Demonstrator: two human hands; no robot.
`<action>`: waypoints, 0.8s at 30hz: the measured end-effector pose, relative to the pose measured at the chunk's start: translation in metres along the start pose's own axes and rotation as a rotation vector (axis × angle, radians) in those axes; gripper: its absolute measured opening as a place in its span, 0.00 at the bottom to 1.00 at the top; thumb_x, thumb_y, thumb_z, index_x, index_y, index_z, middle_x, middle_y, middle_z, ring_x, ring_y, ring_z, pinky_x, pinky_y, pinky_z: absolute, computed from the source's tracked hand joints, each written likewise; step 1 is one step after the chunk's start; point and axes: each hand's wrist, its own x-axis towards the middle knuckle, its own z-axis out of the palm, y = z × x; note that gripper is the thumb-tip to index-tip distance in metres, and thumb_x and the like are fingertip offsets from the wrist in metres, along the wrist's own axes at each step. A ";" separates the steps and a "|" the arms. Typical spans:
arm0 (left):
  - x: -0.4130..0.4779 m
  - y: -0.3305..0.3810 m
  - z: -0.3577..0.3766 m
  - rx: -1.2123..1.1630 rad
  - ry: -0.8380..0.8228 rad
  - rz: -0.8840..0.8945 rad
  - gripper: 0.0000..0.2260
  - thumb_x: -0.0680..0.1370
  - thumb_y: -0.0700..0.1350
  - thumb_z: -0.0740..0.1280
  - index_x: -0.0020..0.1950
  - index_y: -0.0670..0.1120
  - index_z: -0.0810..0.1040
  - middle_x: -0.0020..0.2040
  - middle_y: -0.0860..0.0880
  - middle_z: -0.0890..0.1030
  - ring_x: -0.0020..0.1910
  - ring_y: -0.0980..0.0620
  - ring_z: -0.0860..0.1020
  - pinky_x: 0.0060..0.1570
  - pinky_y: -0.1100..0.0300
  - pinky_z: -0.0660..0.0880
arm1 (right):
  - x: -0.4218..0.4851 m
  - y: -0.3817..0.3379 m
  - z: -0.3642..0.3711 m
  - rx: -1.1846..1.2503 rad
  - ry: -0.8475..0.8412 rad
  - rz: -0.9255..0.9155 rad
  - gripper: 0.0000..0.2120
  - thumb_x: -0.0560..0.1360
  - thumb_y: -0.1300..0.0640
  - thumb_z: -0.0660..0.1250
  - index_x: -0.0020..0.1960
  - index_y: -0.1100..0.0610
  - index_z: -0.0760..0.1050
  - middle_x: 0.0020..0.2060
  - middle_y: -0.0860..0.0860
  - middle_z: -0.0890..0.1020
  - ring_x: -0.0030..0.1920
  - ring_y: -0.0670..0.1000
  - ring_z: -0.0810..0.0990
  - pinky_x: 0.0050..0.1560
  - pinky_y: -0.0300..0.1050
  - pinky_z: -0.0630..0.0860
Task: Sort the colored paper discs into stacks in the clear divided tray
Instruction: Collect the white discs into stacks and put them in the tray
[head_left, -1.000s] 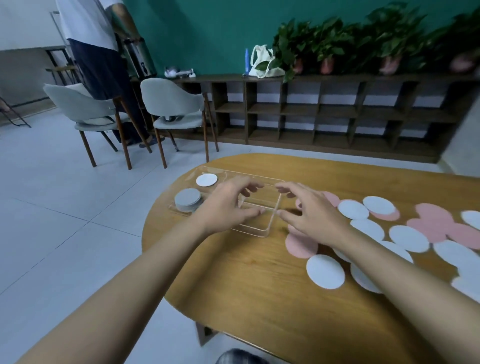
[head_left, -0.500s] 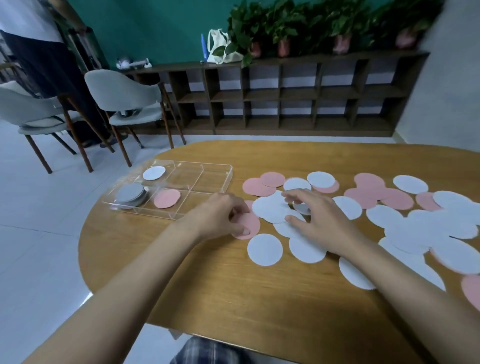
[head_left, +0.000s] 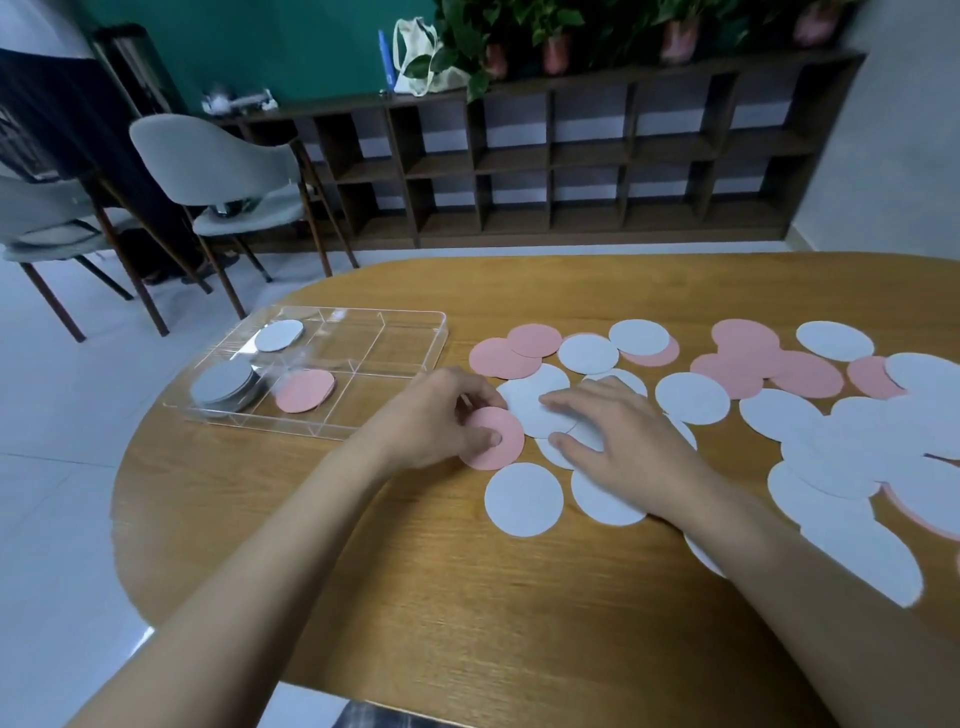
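Bench (head_left: 395, 613) wood, rounded end at my left, both bare forearms reaching out over it. Nearest loose piece: a white disc (head_left: 523, 499) lying flat just this side of my hands. Left hand (head_left: 436, 421): grip clamped on a pink disc (head_left: 501, 441), thumb on top, fingers curled over its far edge; the disc sits low at the bench surface, whether it touches I cannot tell. Right hand (head_left: 623, 449): grip apart, fingers spread and lying flat on overlapping white discs (head_left: 535, 410), holding nothing. To my right, a wide scatter of white and pink discs (head_left: 810, 374), many overlapping, runs toward the frame edge. To the left of my left hand, the clear divided tray (head_left: 395, 312) rests on the bench near its rounded end. Near-left compartment: grey stack (head_left: 221, 383). Next compartment to its right: single pink tray disc (head_left: 305, 391). Far-left compartment: one pale disc (head_left: 279, 335). Beyond the bench, white floor, two grey chairs (head_left: 218, 166) on wooden legs, then a low dark cubby shelf (head_left: 571, 156) against a green wall, with potted plants (head_left: 550, 31) and a cloth bag (head_left: 415, 57) on top.
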 end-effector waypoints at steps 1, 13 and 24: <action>0.002 0.000 0.003 -0.012 0.015 -0.009 0.09 0.74 0.48 0.77 0.53 0.57 0.85 0.52 0.58 0.80 0.48 0.59 0.77 0.53 0.60 0.76 | 0.000 0.000 0.000 -0.021 0.004 -0.001 0.16 0.79 0.47 0.67 0.66 0.45 0.76 0.58 0.36 0.78 0.62 0.43 0.71 0.56 0.52 0.77; 0.022 -0.003 0.043 -0.130 0.315 0.143 0.11 0.75 0.57 0.76 0.52 0.53 0.85 0.51 0.61 0.79 0.49 0.60 0.78 0.50 0.63 0.73 | 0.005 0.005 0.001 -0.158 0.093 -0.112 0.09 0.82 0.49 0.65 0.57 0.50 0.82 0.49 0.43 0.84 0.51 0.47 0.79 0.45 0.44 0.77; 0.016 0.004 0.044 -0.141 0.429 0.352 0.03 0.80 0.43 0.74 0.52 0.47 0.87 0.45 0.62 0.81 0.46 0.63 0.77 0.46 0.71 0.68 | 0.004 0.000 -0.003 -0.055 0.316 -0.152 0.10 0.83 0.56 0.60 0.53 0.57 0.79 0.44 0.49 0.82 0.45 0.51 0.80 0.41 0.50 0.78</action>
